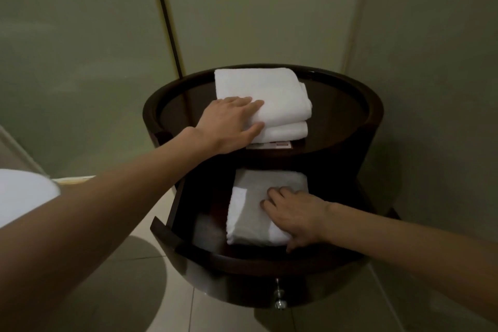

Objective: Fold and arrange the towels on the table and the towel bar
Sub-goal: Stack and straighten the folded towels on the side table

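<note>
Resting straight-fingered on the left end of the folded towel stack (269,94), on the table (372,113) at frame centre, the left hand (229,124) sits above the open drawer (188,248), where the right hand (296,218) curls round the right edge of the drawer towel (253,205), whose long axis runs up-frame.

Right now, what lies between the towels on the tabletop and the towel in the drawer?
In the head view: a small card with a red patch, peeking from under the stacked towels, then the table's dark front edge.
</note>
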